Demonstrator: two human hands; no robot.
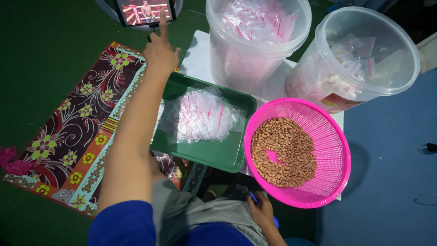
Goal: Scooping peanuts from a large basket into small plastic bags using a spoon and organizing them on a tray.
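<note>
My left hand [160, 51] is stretched forward, its index finger touching the screen of a phone [144, 11] propped at the top. My right hand [259, 207] rests low by my lap, closed around a small dark object with a blue part; what it is I cannot tell. Between my hands lie a green tray [227, 152] holding a heap of small clear zip bags [200, 115] with red strips, and a pink mesh basket [331, 150] filled with brown peanuts [283, 152].
Two big clear plastic buckets stand behind: the left bucket [255, 54] is full of small zip bags, the right bucket [364, 59] is tilted and holds several bags. A patterned floral mat [77, 132] lies left on dark green floor. A blue surface [391, 150] is right.
</note>
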